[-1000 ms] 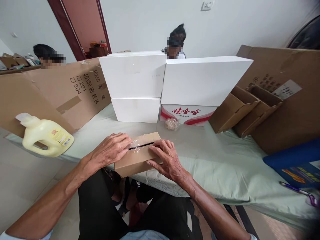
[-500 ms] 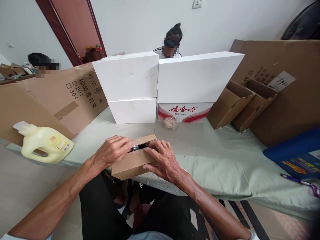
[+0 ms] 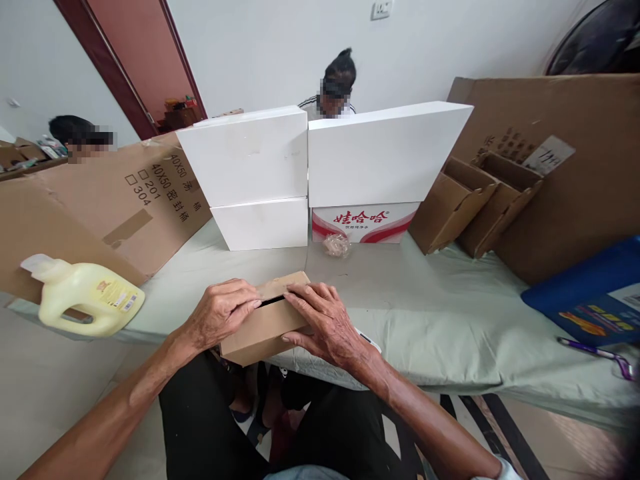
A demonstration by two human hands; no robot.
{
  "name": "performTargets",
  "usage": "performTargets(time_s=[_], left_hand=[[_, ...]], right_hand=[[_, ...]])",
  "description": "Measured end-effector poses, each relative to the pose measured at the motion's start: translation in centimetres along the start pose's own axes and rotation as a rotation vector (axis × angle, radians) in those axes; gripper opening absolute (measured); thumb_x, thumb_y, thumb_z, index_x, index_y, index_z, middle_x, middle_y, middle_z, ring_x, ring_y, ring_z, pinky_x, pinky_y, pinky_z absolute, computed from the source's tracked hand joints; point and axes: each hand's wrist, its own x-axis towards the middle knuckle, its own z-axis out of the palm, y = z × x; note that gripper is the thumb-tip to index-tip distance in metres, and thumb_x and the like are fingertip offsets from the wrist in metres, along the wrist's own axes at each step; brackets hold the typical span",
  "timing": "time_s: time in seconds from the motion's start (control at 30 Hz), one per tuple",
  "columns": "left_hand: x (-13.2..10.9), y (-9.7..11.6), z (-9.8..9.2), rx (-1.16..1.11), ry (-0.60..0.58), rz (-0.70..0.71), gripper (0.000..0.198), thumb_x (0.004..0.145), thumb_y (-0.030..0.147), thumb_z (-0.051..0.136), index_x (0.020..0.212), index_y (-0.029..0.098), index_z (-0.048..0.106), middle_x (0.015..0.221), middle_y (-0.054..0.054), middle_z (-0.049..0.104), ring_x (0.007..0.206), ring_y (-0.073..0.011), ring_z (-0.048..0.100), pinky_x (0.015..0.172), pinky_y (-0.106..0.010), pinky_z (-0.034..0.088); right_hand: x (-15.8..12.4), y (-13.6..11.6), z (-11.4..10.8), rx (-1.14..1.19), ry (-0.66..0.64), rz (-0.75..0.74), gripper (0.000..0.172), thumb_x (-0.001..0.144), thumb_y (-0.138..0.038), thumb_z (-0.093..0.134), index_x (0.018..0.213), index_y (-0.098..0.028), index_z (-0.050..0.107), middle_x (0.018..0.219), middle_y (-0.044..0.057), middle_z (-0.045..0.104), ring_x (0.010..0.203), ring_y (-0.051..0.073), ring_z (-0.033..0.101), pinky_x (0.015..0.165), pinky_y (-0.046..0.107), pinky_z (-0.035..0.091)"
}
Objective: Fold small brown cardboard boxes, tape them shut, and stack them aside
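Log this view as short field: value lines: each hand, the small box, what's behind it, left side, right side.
Left hand: left hand on the left part of the small box
Right hand: right hand over its right end, thumb on the near side
Box top: dark slit between flaps
Behind: clear plastic clump, then stacked white boxes
Left side: yellow jug, lying tilted
Right side: blue container, purple pen nearer
Under box: pale green cloth
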Motion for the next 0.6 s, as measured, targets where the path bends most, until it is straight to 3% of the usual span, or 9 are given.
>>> performTargets(time_s=[0.1, 0.2, 0.3, 0.4, 0.5, 0.6], left_hand=[[0.4, -0.3, -0.1, -0.209, 0.087, -0.337, 0.022, 0.095, 0.035, 0.078, 0.078, 0.022, 0.081, 0.075, -0.004, 0.078, 0.07, -0.0183, 0.071, 0.067, -0.029, 0.06], [0.9, -2.0, -0.5, -0.333, 0.206, -0.521, 0.035, 0.09, 0.05, 0.081, 0.073, 0.019, 0.078, 0.069, -0.004, 0.076, 0.063, -0.0186, 0.072, 0.06, -0.028, 0.062], [1.2, -3.4, -1.2, -0.396, 0.362, -0.585, 0.046, 0.089, 0.062, 0.078, 0.076, 0.018, 0.073, 0.074, -0.006, 0.076, 0.066, -0.0195, 0.075, 0.057, -0.029, 0.064], [1.2, -3.0, -1.9, -0.428, 0.468, -0.601, 0.045, 0.088, 0.062, 0.081, 0.082, 0.018, 0.073, 0.081, -0.006, 0.077, 0.069, -0.0182, 0.076, 0.057, -0.027, 0.063], [1.1, -1.0, -1.9, -0.433, 0.43, -0.534, 0.039, 0.09, 0.056, 0.084, 0.084, 0.018, 0.077, 0.082, -0.006, 0.079, 0.069, -0.0173, 0.076, 0.062, -0.029, 0.065], [1.0, 0.9, -0.9, -0.457, 0.35, -0.437, 0.035, 0.093, 0.052, 0.085, 0.085, 0.019, 0.079, 0.079, -0.004, 0.08, 0.065, -0.017, 0.075, 0.065, -0.03, 0.067]], right_hand=[[-0.3, -0.1, 0.1, 0.005, 0.019, -0.009, 0.067, 0.108, -0.069, 0.064, 0.156, -0.022, 0.061, 0.151, 0.017, 0.071, 0.12, 0.034, 0.06, 0.1, 0.051, 0.047], [-0.8, -0.1, 0.3, 0.007, 0.028, -0.02, 0.066, 0.107, -0.068, 0.065, 0.156, -0.023, 0.062, 0.151, 0.016, 0.072, 0.121, 0.034, 0.06, 0.099, 0.052, 0.047], [-1.2, 0.0, 0.6, 0.0, 0.043, -0.019, 0.066, 0.107, -0.068, 0.066, 0.156, -0.024, 0.062, 0.15, 0.016, 0.072, 0.122, 0.035, 0.061, 0.099, 0.053, 0.048], [-0.9, 0.1, 0.5, -0.02, 0.075, -0.022, 0.064, 0.107, -0.067, 0.067, 0.154, -0.024, 0.064, 0.147, 0.016, 0.074, 0.133, 0.039, 0.059, 0.105, 0.055, 0.046], [0.2, 0.2, -0.3, 0.019, 0.059, -0.02, 0.062, 0.107, -0.066, 0.068, 0.151, -0.022, 0.065, 0.14, 0.016, 0.077, 0.141, 0.041, 0.057, 0.11, 0.057, 0.044], [2.0, 0.2, -1.8, 0.134, 0.031, 0.068, 0.06, 0.11, -0.065, 0.064, 0.153, -0.023, 0.063, 0.133, 0.016, 0.078, 0.125, 0.035, 0.067, 0.11, 0.054, 0.047]])
